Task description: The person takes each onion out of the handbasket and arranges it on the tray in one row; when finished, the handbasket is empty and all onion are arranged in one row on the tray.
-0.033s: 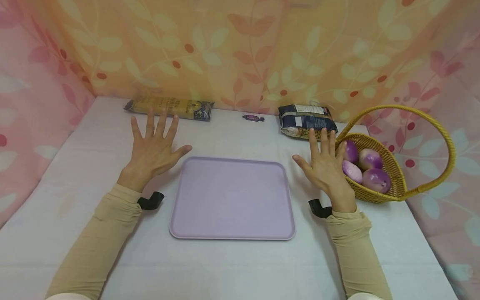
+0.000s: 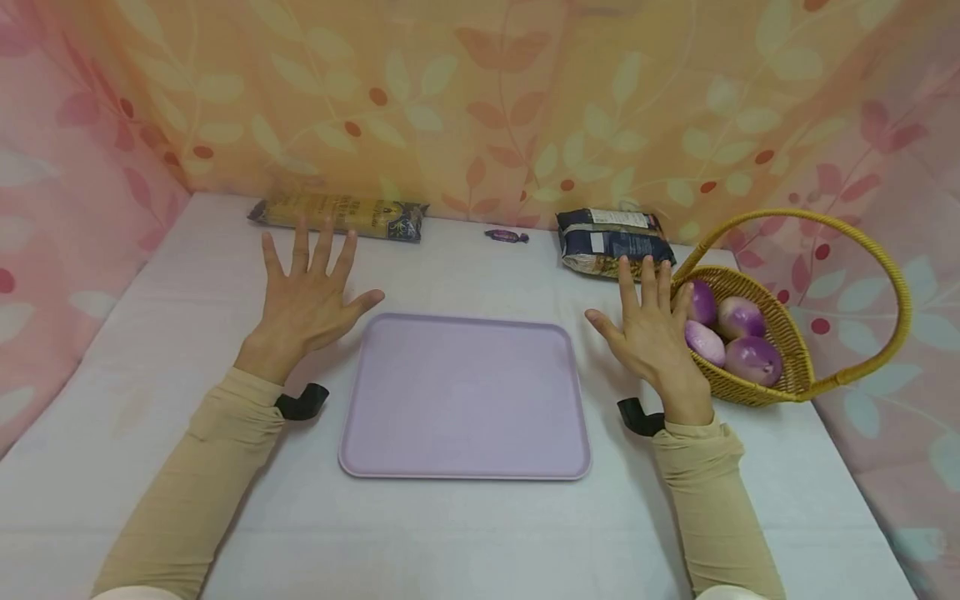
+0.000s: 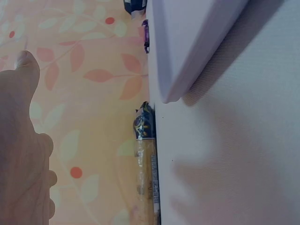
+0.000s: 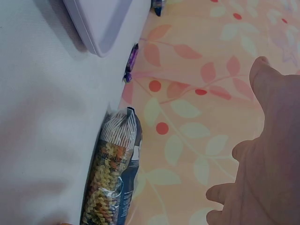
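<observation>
My left hand [image 2: 303, 300] is spread flat above the table with its palm down, left of the lilac tray [image 2: 465, 398]. Beyond its fingertips lies a long pack of spaghetti [image 2: 341, 217] in yellow and dark blue wrapping. On the tray's other side, my right hand [image 2: 651, 342] hovers with fingers straight and thumb out, holding nothing. Its fingertips overlap the front of a dark blue pasta bag [image 2: 615, 242] in the head view; spiral pasta [image 4: 105, 187] shows through the wrapping in the right wrist view. The right little finger overlaps the wicker basket [image 2: 797, 350].
Several purple-and-white onions [image 2: 752, 361] lie in the basket, whose tall handle [image 2: 896, 283] arches out to the right. A small purple wrapped candy [image 2: 507, 237] sits at the back between the two packs. Floral curtains [image 2: 480, 108] enclose the white table [image 2: 465, 542] at back and sides.
</observation>
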Tool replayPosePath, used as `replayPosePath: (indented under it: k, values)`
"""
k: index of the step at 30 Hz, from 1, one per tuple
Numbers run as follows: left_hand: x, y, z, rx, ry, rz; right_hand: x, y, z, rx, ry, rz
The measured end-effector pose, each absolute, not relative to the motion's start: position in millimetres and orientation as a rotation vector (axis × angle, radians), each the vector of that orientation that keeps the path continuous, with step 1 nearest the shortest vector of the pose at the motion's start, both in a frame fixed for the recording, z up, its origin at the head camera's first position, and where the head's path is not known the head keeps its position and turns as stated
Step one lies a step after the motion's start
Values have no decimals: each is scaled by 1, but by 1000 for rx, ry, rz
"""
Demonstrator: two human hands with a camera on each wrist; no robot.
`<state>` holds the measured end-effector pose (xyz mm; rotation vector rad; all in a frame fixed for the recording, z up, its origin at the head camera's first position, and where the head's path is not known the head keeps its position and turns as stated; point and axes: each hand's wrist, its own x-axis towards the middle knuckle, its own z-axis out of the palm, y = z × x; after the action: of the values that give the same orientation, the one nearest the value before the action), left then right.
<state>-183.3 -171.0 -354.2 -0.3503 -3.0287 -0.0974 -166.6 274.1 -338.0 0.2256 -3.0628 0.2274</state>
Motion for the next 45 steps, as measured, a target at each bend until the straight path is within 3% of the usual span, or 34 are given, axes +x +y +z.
replayPosePath:
  k: [18,25,35,45]
  values:
    - [-183,-173,-352,-330,-3032,-87,-166,275,-333,216,-3067,212]
    - [-186,-173,-350,-320,-3063,-148,-165,291,-318,62,-2902,282]
    - [-192,-174,-353,-285,-3169,-753,-156,344,-306,-454,-2885,363]
    - [-200,-175,-378,-378,-3257,-1116,-163,356,-314,-416,-3205,345]
